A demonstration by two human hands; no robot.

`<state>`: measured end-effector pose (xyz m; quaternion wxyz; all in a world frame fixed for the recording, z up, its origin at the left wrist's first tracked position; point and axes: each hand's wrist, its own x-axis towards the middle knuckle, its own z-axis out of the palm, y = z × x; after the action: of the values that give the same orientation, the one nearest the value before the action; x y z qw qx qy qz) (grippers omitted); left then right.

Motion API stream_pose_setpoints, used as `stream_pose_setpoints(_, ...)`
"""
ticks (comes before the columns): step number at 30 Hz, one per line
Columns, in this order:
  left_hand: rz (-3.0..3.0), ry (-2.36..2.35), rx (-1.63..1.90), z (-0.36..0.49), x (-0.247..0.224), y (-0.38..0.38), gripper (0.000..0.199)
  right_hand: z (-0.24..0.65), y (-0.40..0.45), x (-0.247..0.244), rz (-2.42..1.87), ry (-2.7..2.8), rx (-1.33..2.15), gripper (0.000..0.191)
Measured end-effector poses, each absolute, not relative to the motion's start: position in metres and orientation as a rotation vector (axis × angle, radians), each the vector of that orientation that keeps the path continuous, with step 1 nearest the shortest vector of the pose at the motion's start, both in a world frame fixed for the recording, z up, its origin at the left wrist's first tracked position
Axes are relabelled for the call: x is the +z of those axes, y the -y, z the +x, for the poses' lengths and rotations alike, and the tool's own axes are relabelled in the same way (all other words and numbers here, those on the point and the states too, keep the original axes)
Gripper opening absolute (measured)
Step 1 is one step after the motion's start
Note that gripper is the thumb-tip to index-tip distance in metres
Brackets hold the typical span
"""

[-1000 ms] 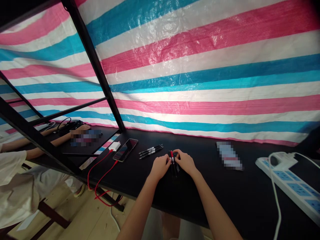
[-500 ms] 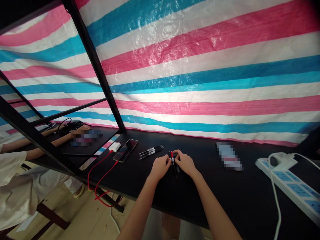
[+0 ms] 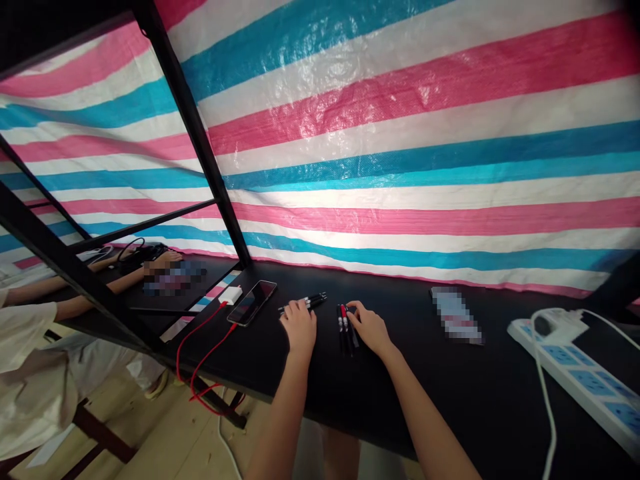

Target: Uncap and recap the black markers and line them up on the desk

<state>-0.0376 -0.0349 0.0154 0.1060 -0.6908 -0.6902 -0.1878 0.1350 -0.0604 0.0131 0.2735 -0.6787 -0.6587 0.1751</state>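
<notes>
My left hand reaches over several dark pens with clear sections, lying slanted on the black desk. Its fingers are stretched across their near ends and cover part of them; whether they touch is hard to tell. Upright in the picture, a second group of pens lies side by side in front of me, one with a red part near its top. Against the right side of this group rests my right hand, its thumb and forefinger apart and curved at the pens' edge without closing round them.
A phone lies left of the pens, beside a white charger with a red cable. Rightward are a blurred packet and a white power strip. Beyond a black metal frame, another person's arms rest on a desk.
My left hand has left the middle pens and moved left onto the slanted group. My right hand stays beside the middle pens, which now show more fully.
</notes>
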Motion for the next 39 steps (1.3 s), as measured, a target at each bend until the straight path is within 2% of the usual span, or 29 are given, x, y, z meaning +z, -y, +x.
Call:
stream_pose_setpoints(9,-2.119,2.000,-0.499,-0.036,0.005,0.030,0.021,0.135,0.062,0.013,-1.799,1.749,0.474,0.024)
stream_pose_setpoints(16,-2.279,1.901,-0.676,-0.028,0.007,0.034,0.022,0.139,0.057,0.009,-1.749,1.622,0.562,0.025)
stream_pose_setpoints(20,-2.331,1.783,-0.827,-0.025,0.014,0.040,0.026,0.141,0.049,0.001,-1.548,1.478,0.722,0.033)
stream_pose_setpoints(24,-2.504,1.570,-0.778,-0.024,0.019,0.043,0.025,0.142,0.043,-0.003,-1.312,1.293,0.905,0.044)
stream_pose_setpoints(30,-2.503,1.470,-0.836,-0.023,0.020,0.044,0.020,0.139,0.045,0.003,-1.188,1.125,1.014,0.047)
stream_pose_setpoints(34,-2.481,1.446,-0.928,-0.023,0.022,0.044,0.017,0.143,0.045,0.006,-1.160,0.964,0.969,0.045)
stream_pose_setpoints(39,-2.413,1.558,-1.034,-0.026,0.024,0.043,0.018,0.157,0.043,0.002,-1.178,0.670,0.744,0.041)
